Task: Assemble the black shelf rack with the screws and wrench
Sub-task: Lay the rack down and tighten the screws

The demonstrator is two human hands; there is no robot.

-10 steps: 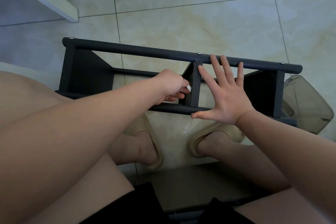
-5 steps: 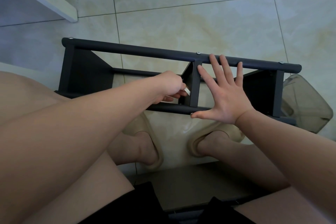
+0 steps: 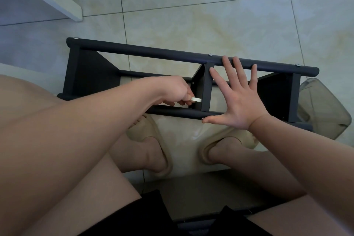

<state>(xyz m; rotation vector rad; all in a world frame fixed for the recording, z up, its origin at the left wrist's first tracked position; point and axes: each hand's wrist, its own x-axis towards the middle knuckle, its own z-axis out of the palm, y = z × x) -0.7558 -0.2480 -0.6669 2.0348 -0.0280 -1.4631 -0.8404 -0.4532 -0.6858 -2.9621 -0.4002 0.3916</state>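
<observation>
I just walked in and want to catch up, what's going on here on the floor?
A seated person is assembling a black shelf rack lying on the tiled floor. The left hand grips a small pale tool, likely the wrench, at the rack's middle divider. The right hand is spread open, its fingers on the far bar and thumb on the near bar, steadying the frame.

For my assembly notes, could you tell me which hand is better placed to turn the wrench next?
Left, probably: the left hand grips the wrench right at the middle upright of the rack, while the right hand lies spread open across its bars, steadying it.
</observation>
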